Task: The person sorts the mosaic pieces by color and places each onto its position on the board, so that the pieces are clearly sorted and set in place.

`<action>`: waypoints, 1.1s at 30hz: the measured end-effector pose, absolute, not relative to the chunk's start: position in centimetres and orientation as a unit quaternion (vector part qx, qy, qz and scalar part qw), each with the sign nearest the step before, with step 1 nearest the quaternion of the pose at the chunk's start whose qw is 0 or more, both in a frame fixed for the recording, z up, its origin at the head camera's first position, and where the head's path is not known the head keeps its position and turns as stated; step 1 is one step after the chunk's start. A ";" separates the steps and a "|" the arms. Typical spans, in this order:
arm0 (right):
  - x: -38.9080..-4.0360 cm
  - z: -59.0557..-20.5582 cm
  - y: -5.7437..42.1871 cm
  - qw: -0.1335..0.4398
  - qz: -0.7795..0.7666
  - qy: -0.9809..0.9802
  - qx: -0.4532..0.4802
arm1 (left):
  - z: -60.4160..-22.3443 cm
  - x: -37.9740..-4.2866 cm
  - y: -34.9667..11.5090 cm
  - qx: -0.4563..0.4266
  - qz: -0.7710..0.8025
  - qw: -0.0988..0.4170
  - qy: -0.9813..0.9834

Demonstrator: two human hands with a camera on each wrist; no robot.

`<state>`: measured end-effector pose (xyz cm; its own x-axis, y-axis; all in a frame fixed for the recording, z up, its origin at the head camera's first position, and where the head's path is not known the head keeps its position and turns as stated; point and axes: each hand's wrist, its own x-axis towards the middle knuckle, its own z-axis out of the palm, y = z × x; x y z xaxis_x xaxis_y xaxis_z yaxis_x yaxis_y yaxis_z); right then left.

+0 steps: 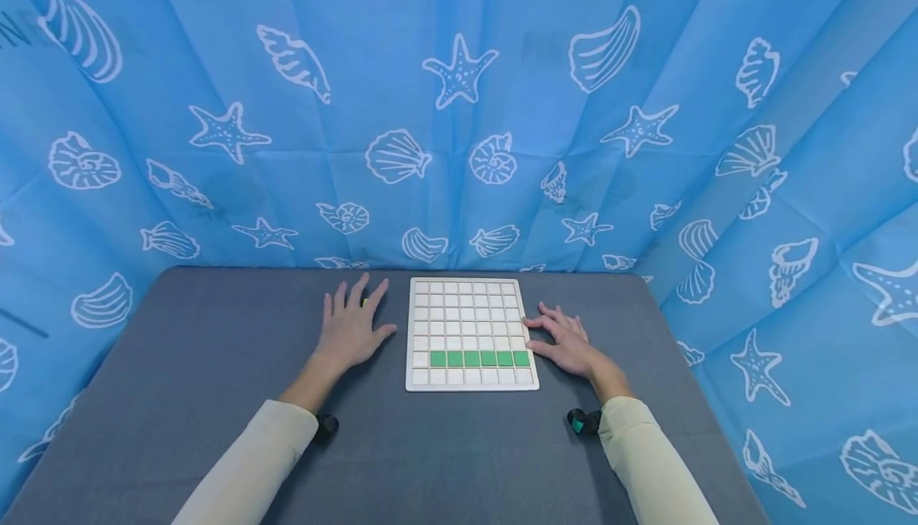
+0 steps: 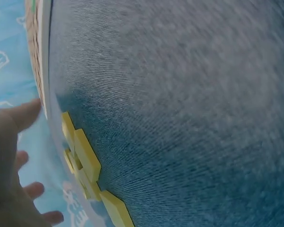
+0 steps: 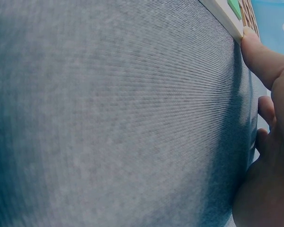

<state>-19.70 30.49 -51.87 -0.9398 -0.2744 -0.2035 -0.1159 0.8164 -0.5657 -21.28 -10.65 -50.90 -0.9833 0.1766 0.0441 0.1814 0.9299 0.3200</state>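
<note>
A white grid board [image 1: 471, 388] lies on the grey table, with a row of green tiles [image 1: 471, 358] near its lower edge. To its left my left hand [image 1: 347, 330] hovers palm down with fingers spread, holding nothing. Several yellow tiles [image 2: 87, 153] lie on the cloth below that hand in the left wrist view; in the head view the hand hides nearly all of them. My right hand [image 1: 570, 347] rests at the board's right side, its thumb [image 3: 255, 49] touching the board's edge, fingers loosely bent and gripping nothing.
Grey cloth [image 1: 459, 461] covers the table. A blue curtain [image 1: 459, 190] with white shell prints hangs behind the table's far edge and along the right side. Dark bands [image 1: 584, 421] sit at both wrists.
</note>
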 end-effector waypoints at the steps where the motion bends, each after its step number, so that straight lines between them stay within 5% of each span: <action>1: -19.7 -51.8 30.5 0.138 -0.285 0.942 -0.106 | -50.9 -21.4 -10.7 -0.085 -0.166 0.006 -0.982; 23: -19.7 -51.9 30.5 0.144 -0.291 0.940 -0.103 | -50.9 -23.9 -12.5 0.018 -0.296 -0.052 -0.954; 33: -19.7 -51.9 30.6 0.144 -0.289 0.941 -0.099 | -50.8 -24.2 -12.7 -0.005 -0.269 -0.066 -0.961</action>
